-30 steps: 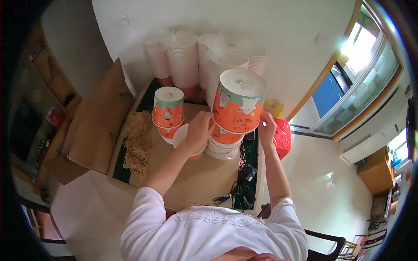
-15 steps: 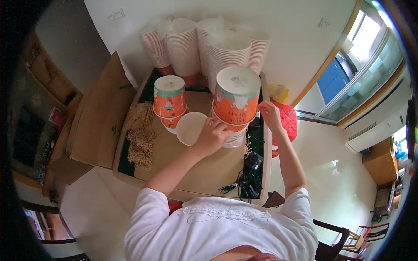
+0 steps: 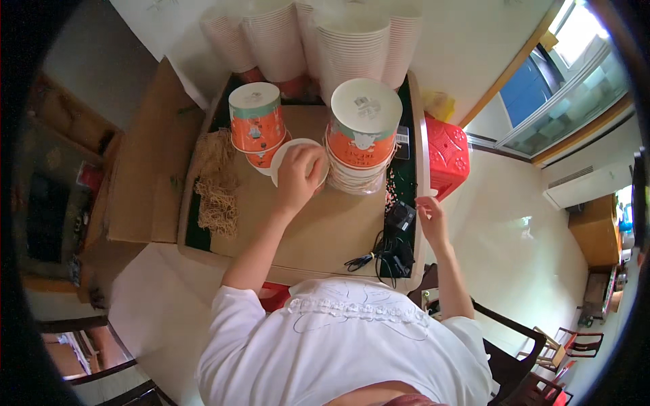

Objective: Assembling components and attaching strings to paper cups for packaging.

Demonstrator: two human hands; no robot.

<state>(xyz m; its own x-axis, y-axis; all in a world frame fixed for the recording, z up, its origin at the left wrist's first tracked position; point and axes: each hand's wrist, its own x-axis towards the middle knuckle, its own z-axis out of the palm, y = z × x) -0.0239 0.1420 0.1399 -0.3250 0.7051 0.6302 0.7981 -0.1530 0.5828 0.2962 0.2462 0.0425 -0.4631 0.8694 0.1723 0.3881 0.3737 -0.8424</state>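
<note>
My left hand (image 3: 298, 177) hovers over a white paper bowl (image 3: 277, 164), its fingers curled; their tips, and anything in them, are hidden. Just right of it stands a stack of large orange-and-green paper buckets (image 3: 365, 139), upside down, with thin tan strands around its lower rims. A smaller stack of orange paper cups (image 3: 257, 125) stands upside down to the left. Beside the table's right edge is my right hand (image 3: 432, 215), fingers loosely bent and a little apart, with nothing visible between them. It is nearest to a small black camera (image 3: 401, 215).
A tangled pile of tan bands (image 3: 218, 186) lies at the table's left. Tall white cup stacks (image 3: 352, 54) stand at the back. Black cables (image 3: 379, 260) lie front right. A cardboard box (image 3: 145, 162) flanks the left, a red stool (image 3: 448, 159) the right.
My left hand has left the large bucket stack and moved left over the white bowl. My right hand has drawn back from the stack toward me. The view has shifted.
</note>
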